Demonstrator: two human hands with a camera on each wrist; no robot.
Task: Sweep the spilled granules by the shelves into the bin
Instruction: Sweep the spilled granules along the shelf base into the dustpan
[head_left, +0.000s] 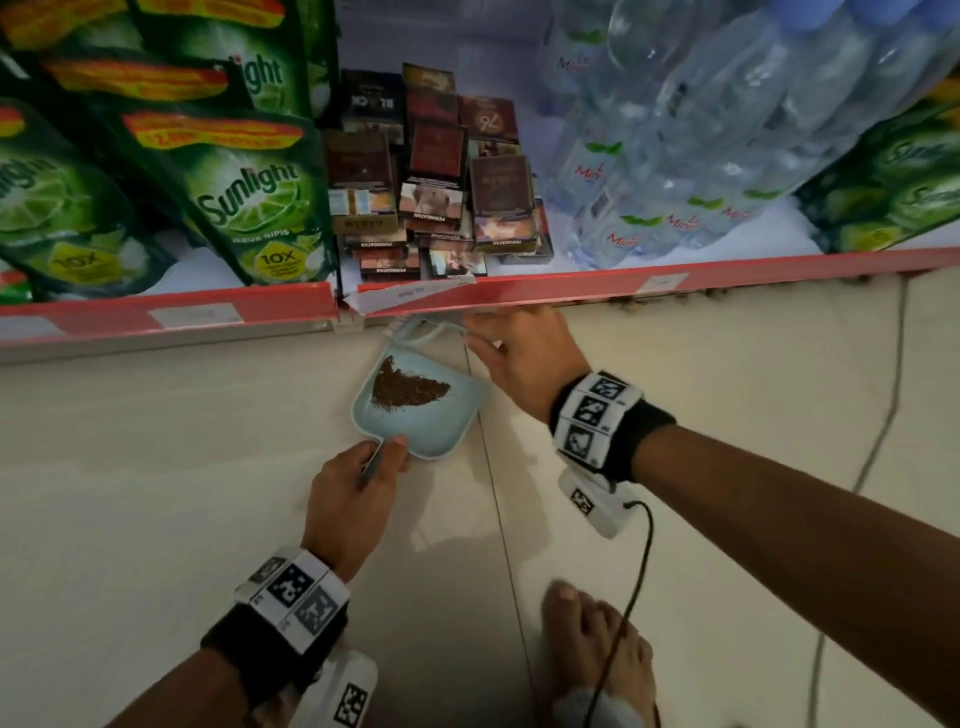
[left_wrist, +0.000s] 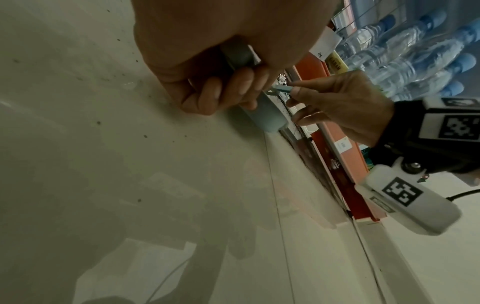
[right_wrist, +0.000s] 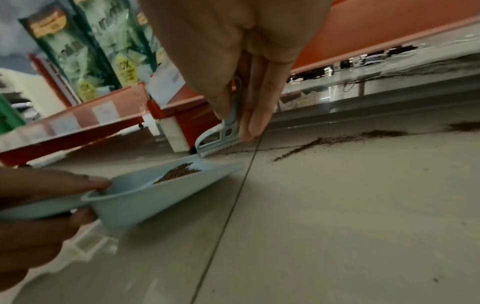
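Observation:
A light blue dustpan (head_left: 415, 436) lies on the tiled floor just in front of the bottom shelf. It holds a pile of brown granules (head_left: 408, 389). My left hand (head_left: 384, 457) grips the pan's handle (left_wrist: 239, 55) at its near end. My right hand (head_left: 483, 338) pinches a small light blue brush (right_wrist: 223, 135) at the far lip of the pan, under the shelf edge. In the right wrist view, a line of spilled granules (right_wrist: 337, 139) runs along the floor by the shelf base to the right of the brush. No bin is in view.
The red-edged bottom shelf (head_left: 571, 283) carries green Sunlight pouches (head_left: 249, 197), stacked cigarette packs (head_left: 436, 197) and water bottles (head_left: 675, 156). My bare foot (head_left: 597, 654) and a black cable (head_left: 639, 561) are on the tiles at lower right.

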